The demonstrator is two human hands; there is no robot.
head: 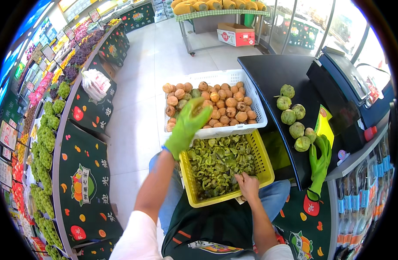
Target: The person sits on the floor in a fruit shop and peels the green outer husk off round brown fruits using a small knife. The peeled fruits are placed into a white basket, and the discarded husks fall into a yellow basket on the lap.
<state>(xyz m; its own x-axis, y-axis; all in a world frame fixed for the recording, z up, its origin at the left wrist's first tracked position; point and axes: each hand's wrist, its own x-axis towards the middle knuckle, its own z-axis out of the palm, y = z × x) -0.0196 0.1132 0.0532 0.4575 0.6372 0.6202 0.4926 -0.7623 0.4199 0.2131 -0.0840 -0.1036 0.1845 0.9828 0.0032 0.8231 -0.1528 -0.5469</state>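
My left hand (190, 124), in a green rubber glove, reaches over a white plastic crate (215, 132) of brown walnuts (231, 102). Its fingers are curled near a brownish round shape; whether they grip it is unclear. My bare right hand (248, 186) holds a thin-bladed knife (225, 163) above a yellow plastic basket (267, 172). Green walnut husks (215, 175) fill that basket, which rests at my lap against the crate's near side. Some greenish walnuts (195, 93) lie among the brown ones.
Several green-husked walnuts (288, 117) and a loose green glove (320, 162) lie on the black counter (264, 68) at right. A fruit stand with green grapes (44, 146) runs along the left. Beyond the tiled floor (137, 97), a wheeled table (221, 14) bears yellow netted fruit.
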